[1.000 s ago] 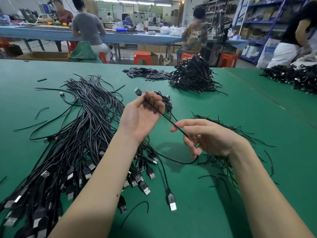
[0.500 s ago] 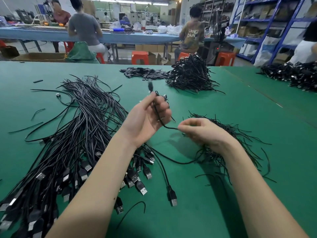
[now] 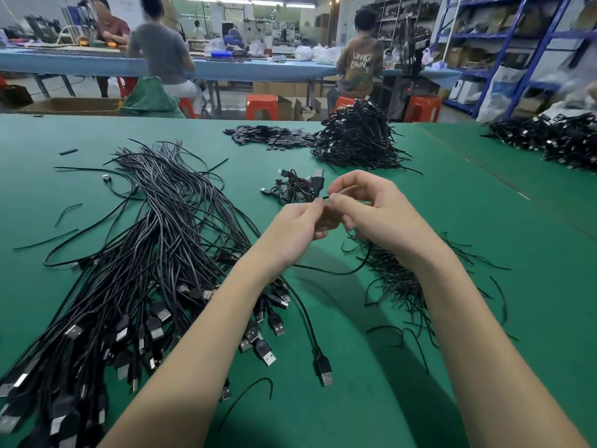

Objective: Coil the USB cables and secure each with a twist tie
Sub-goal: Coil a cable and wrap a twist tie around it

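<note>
both forearms were extended forward and converged at mid-frame. the left hand (image 3: pixel 298 229) was held with fingers curled, fingertips pinched together. the right hand (image 3: pixel 376 211) was curled likewise, its fingertips met against the left's.

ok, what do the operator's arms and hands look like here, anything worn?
Both forearms are bare as far as the frame shows: no sleeves in view. The left hand and right hand wear no gloves, and no rings, watch, wristband or markings are visible. Nothing is attached to either arm.
</note>
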Demonstrator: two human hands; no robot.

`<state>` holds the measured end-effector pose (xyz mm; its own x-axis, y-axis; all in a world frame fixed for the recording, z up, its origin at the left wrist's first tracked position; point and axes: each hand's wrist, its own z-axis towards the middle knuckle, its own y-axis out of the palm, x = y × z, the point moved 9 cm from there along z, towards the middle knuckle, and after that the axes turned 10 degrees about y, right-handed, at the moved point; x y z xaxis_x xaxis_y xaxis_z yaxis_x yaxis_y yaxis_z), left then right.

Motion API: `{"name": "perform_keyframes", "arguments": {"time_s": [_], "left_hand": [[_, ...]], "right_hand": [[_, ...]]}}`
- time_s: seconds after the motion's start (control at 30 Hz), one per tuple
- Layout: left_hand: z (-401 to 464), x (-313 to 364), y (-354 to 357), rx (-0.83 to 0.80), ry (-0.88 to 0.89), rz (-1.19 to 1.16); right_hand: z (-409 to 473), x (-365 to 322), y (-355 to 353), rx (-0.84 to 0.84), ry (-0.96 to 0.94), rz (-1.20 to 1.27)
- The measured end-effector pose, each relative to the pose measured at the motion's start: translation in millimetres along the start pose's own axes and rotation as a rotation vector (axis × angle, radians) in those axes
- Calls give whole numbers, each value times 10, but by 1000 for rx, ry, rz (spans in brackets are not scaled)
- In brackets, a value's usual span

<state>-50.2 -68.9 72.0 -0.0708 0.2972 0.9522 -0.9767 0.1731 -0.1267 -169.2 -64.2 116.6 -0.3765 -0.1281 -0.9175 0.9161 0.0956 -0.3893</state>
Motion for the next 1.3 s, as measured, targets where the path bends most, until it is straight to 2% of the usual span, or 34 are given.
{"name": "perform_keyframes", "arguments": {"time_s": [0.07,0.13,0.2,0.27,0.4,0.53,0.63,0.73,0.83,0.93,1.03,1.13,1.2,1.3], "left_hand": [[10,1,-18,41,19,-44],[16,1,-56,112,-7,-291],[19,13,-91,135,-37,-583],[10,63,-134,116,-27,-779],[-20,190,-166,48,24,-963],[-48,289,-88,-75,53,-1015],[-103,322,-45,-179,30,-959],[-186,313,54,-336,-36,-796],[-252,212,168,-453,-131,-556],[-226,38,204,-415,-202,-224],[-106,-32,95,-216,-145,28],[-54,-18,21,-41,-66,-4],[-53,2,-4,30,-51,-218],[-36,25,-67,91,-69,-582]], "right_hand": [[-28,37,101,-145,67,172],[-82,75,230,-327,120,298],[-162,164,363,-489,157,203],[-261,301,502,-643,222,115],[-423,523,679,-865,405,117],[-354,684,584,-829,407,60],[-163,801,385,-590,420,114],[19,780,131,-330,369,305],[77,605,8,-250,293,395],[80,403,-46,-175,238,260],[62,209,-9,-97,148,52],[20,149,126,-163,169,203],[-56,155,275,-350,207,364],[-190,217,404,-594,218,464]]}}
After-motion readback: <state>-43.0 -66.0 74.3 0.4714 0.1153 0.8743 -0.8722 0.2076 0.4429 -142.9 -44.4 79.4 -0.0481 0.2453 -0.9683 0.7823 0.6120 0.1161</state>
